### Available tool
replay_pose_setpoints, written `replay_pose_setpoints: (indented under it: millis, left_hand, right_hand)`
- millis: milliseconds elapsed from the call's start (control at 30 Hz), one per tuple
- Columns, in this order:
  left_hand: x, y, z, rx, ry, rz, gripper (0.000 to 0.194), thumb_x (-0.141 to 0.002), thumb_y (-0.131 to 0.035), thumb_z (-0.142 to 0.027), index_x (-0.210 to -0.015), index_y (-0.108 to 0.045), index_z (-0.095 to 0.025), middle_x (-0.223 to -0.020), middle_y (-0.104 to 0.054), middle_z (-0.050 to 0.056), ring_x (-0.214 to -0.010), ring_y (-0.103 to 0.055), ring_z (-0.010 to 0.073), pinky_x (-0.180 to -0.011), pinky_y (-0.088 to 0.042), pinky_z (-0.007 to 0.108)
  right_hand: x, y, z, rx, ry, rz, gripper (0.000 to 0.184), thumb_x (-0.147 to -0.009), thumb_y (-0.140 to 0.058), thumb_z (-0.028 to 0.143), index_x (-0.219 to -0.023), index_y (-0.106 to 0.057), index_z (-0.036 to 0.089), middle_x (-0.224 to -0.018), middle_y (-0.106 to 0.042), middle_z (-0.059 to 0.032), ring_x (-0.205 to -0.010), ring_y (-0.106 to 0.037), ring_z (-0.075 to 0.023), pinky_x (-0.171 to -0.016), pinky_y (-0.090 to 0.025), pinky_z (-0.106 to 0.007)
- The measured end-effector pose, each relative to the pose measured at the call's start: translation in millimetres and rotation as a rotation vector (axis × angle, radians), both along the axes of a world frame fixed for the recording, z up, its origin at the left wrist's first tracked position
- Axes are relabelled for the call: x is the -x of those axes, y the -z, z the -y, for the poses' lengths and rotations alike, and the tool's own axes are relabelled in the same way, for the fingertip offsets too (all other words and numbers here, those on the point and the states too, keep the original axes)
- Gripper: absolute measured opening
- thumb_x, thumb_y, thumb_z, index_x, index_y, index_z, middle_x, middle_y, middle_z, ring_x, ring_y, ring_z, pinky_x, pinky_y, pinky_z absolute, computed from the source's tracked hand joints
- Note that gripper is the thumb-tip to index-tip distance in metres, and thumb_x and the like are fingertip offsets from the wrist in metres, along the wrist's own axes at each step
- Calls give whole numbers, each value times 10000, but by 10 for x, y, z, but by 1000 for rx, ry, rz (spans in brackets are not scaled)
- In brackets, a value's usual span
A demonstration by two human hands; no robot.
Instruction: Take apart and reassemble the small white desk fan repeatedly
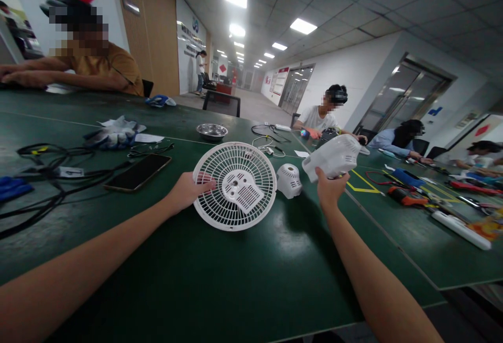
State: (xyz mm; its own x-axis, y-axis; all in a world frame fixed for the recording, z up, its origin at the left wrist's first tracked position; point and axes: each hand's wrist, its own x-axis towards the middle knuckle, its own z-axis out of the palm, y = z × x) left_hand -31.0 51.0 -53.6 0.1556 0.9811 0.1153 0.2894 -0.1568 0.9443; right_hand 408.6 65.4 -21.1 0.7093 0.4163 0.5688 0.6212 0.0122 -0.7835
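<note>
My left hand (pixel 187 190) grips the left rim of a round white fan grille (pixel 234 185), tilted up off the dark green table (pixel 220 280). My right hand (pixel 330 188) is closed around a white plastic fan housing (pixel 334 157), held above the table to the right of the grille. Between the two hands a small white motor cover (pixel 289 180) stands on the table, touched by neither hand.
A black phone (pixel 138 171) and tangled black cables (pixel 51 175) lie to the left. A metal bowl (pixel 211 131) sits behind the grille. Tools and a white power strip (pixel 460 229) lie at the right. Other people sit at the far left and far right.
</note>
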Motion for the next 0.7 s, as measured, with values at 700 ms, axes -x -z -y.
replay_pose_setpoints:
  millis: [700]
  left_hand:
    - [-2,-24,15,17,9,-18,292,-788,-733,-391,-956,-698,-155,-871,-761,68,-804,-726,240,-766,-576,389]
  right_hand:
    - [-31,42,-7,67,-87,81,818,-590,-785,554,-1246,-472,179,-1087,-690,-145,-959,-665,-314,-850,-491,-412]
